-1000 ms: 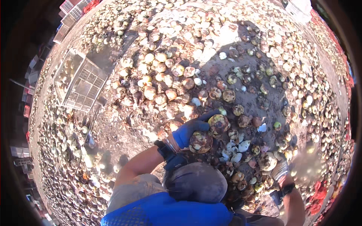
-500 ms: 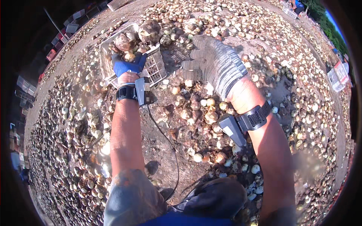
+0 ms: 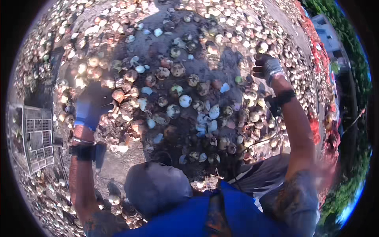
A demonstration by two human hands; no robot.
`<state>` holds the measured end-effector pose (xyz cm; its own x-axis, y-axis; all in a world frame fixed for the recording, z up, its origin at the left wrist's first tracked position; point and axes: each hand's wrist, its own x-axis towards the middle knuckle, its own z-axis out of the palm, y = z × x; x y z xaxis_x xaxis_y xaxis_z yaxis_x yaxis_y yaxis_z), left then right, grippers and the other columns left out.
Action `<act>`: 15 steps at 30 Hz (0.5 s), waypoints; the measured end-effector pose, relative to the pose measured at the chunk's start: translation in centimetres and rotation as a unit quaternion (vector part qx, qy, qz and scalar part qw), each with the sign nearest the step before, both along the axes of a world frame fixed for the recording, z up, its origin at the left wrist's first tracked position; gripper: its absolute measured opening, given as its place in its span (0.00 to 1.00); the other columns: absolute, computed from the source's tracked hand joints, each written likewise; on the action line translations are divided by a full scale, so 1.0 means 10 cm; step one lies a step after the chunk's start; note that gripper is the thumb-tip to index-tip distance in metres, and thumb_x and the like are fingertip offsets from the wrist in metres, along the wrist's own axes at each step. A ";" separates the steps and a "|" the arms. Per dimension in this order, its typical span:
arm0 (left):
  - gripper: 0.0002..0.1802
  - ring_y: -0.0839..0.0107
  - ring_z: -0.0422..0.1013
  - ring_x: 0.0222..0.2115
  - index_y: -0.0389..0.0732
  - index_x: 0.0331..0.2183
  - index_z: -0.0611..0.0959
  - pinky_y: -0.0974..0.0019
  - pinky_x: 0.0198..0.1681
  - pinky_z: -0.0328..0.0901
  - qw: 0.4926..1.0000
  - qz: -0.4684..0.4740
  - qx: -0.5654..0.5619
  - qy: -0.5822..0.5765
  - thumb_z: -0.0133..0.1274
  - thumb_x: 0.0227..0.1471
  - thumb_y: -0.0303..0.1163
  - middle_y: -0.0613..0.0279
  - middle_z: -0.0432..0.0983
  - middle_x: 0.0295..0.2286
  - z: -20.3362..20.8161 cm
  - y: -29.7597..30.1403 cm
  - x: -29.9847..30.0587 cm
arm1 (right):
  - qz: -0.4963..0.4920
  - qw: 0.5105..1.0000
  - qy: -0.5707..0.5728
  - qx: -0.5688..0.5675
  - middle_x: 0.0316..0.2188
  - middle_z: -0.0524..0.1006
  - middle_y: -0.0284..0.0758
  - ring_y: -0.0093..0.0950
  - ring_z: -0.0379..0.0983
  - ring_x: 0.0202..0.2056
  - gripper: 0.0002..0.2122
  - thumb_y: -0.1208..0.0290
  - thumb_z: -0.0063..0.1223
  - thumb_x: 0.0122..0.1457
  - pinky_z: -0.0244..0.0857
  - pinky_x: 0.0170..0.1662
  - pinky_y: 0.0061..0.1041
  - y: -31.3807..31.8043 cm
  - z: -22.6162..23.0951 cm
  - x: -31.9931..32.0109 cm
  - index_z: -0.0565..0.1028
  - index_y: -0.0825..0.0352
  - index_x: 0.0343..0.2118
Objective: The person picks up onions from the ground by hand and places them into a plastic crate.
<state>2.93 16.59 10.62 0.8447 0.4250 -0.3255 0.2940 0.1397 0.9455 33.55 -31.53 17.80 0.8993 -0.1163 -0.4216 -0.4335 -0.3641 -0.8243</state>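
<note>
A: Your L hand (image 3: pixel 92 102), blue glove cuff: got anything in it?
B: Can't tell, fingers too blurred. Thumb stands off to the R. You're right by a reddish-brown bulb (image 3: pixel 118 95), prob. an onion, lying on the ground (image 3: pixel 122 160) w/ loads of others.
A: And your R hand (image 3: pixel 268 68)?
B: Grey knit cuff, off to the R. Fingers apart, loosely bent, nothing visible in them. Nearest you are pale bulbs (image 3: pixel 250 94); can't tell if you're touching any.
A: How'll that reddish-brown one handle for you?
B: My guess: firm, med. weight, roundish, so it may roll off if you nudge it. Dry outer skin prob. slides & flakes under your glove, so don't pinch it. Cup the widest part, thumb opp. your fingers.
A: And the white bulb (image 3: pixel 184 101), between your hands?
B: Likely slicker w/o skin, poss. bruised. Go easy, spread the load over all your fingers.
A: White pieces (image 3: pixel 213 112) beside it?
B: Look light, prob. brittle. Take them by the edges, don't squeeze.
A: Crate (image 3: pixel 39 134) on your L?
B: Grid-sided, prob. stiff plastic, apart from your L hand. If you need it, rim's the best hold.
</note>
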 end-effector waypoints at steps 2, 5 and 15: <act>0.21 0.80 0.69 0.24 0.39 0.52 0.75 0.76 0.21 0.65 0.934 -0.153 0.291 -0.142 0.54 0.58 0.34 0.68 0.72 0.28 -0.21 0.66 0.04 | 0.133 0.982 -0.125 -0.051 0.37 0.79 0.36 0.33 0.78 0.30 0.18 0.62 0.59 0.58 0.74 0.33 0.35 -0.61 0.07 0.15 0.78 0.65 0.48; 0.24 0.82 0.70 0.24 0.41 0.56 0.74 0.78 0.20 0.63 0.969 -0.229 -0.025 0.095 0.53 0.59 0.34 0.68 0.75 0.32 0.31 -0.58 1.33 | -0.006 0.969 -0.026 -0.246 0.41 0.80 0.37 0.32 0.78 0.31 0.20 0.63 0.62 0.57 0.75 0.32 0.31 -2.42 0.34 -0.18 0.77 0.66 0.50; 0.18 0.77 0.71 0.28 0.42 0.49 0.81 0.70 0.30 0.68 0.738 -0.635 0.227 0.017 0.56 0.55 0.28 0.70 0.76 0.30 -0.22 -4.30 1.94 | -0.164 0.959 0.195 -0.126 0.44 0.80 0.38 0.30 0.78 0.36 0.30 0.59 0.66 0.54 0.76 0.34 0.37 -4.65 -1.48 -2.36 0.71 0.64 0.58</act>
<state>22.37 -26.42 8.44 0.6510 -0.6303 -0.4230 -0.0599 -0.5981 0.7992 9.91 -78.04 3.05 0.5757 -0.5093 -0.6397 -0.8168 -0.3214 -0.4791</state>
